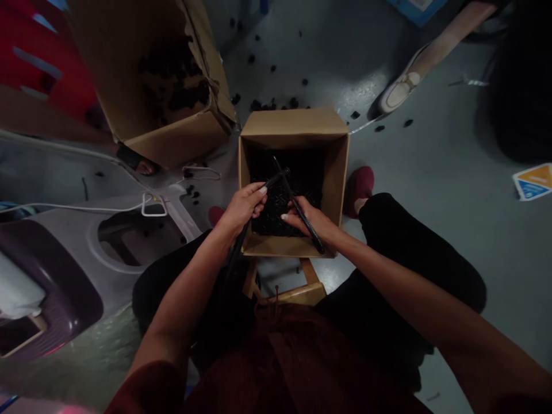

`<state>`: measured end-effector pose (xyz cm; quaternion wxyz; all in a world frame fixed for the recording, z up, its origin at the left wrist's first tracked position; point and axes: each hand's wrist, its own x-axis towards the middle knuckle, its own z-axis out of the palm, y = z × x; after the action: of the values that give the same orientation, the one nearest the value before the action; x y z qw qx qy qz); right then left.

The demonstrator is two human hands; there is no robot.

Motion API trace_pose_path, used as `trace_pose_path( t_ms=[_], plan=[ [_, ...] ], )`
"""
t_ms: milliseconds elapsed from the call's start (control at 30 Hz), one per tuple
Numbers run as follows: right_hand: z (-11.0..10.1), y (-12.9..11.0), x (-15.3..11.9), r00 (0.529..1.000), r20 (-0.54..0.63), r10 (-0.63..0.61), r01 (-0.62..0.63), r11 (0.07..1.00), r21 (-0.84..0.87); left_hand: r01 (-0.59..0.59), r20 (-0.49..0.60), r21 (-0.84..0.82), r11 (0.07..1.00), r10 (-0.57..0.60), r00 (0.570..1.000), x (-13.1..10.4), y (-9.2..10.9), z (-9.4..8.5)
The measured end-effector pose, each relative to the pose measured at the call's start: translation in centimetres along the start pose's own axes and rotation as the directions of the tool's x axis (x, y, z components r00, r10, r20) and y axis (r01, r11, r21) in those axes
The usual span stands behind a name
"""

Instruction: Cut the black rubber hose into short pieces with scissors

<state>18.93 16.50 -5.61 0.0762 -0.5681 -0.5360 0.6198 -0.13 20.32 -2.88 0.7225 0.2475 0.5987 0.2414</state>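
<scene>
Between my knees stands an open cardboard box [293, 123] with many small black pieces [276, 215] inside. Over its left side, my left hand [248, 208] is closed on a thin black strip [272, 180] whose end reaches the middle of the box. My right hand [309, 217] grips a long, slim black tool [304, 218], slanted from upper left to lower right. The tool's upper part crosses the end of the strip above the black pieces. Whether the tool is cutting into the strip is too dark to tell.
A larger cardboard box [172, 138] with black pieces stands at the upper left. A grey plastic stool [129, 230] is at my left, a wooden stool [302, 294] below the small box. Another person's shoe [401, 92] is at the upper right. Black bits dot the floor.
</scene>
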Motion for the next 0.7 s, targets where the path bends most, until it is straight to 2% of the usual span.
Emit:
trace_pose_path(
  t_ms=[167, 400, 700],
  plan=[
    [-0.16, -0.26, 0.03, 0.999, 0.041, 0.031, -0.03, 0.999, -0.039, 0.006, -0.02, 0.016, 1.0, -0.006, 1.0, 0.11, -0.06, -0.05],
    [-0.1, -0.2, 0.05, 1.0, 0.019, 0.016, -0.015, 1.0, -0.01, 0.017, -0.008, 0.023, 1.0, -0.017, 1.0, -0.11, -0.04, 0.16],
    [-0.23, -0.29, 0.02, 0.999, 0.032, 0.001, 0.0, 1.0, -0.01, 0.037, 0.043, 0.065, 0.997, -0.04, 0.998, -0.11, 0.12, -0.07]
  ],
)
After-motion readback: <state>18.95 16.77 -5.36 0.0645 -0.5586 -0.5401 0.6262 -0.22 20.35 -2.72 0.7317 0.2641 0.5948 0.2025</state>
